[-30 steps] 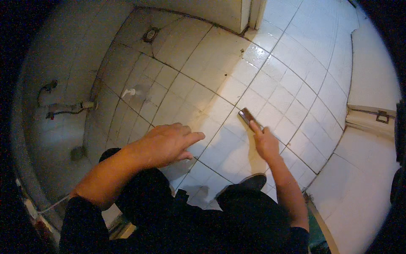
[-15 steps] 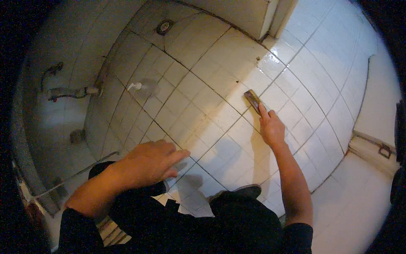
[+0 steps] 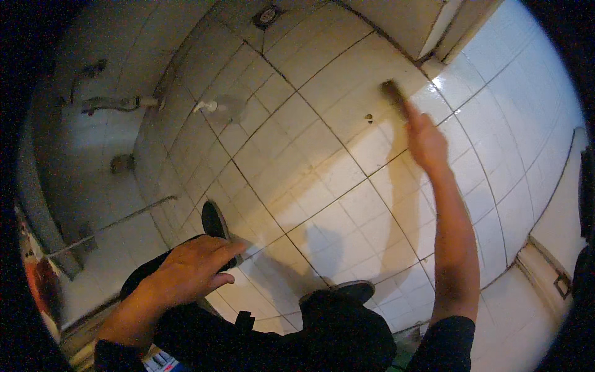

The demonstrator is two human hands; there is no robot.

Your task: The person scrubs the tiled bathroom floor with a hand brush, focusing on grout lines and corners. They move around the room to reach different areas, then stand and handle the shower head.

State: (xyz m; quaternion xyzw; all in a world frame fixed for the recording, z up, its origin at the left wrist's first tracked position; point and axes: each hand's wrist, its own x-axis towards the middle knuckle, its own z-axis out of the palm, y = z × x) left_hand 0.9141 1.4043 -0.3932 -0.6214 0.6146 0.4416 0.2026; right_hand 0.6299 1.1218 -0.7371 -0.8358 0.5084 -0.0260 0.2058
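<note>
My right hand [image 3: 427, 142] is stretched out far to the right with its fingers wrapped round a dark, narrow brush [image 3: 393, 93]. The brush is blurred by motion, and its head points away from me, close over the tiled floor [image 3: 322, 155] near the far doorway corner. Beside it on the tiles lie small dark specks of debris [image 3: 369, 118]. My left hand [image 3: 198, 260] hangs over my left leg, above a dark shoe [image 3: 214, 218]. Its fingers are stretched out, the thumb stands apart, and nothing is in it.
A clear rounded container [image 3: 230, 110] with a white spout [image 3: 204, 106] is on the floor at the left. A round drain [image 3: 268, 17] lies at the far end. Pipe fittings [image 3: 118, 104] run along the left wall. A door frame corner [image 3: 427, 59] juts in at far right.
My right hand has swept the brush farther away and to the right. My left hand has drawn back toward me and left, and my left shoe has come into sight.
</note>
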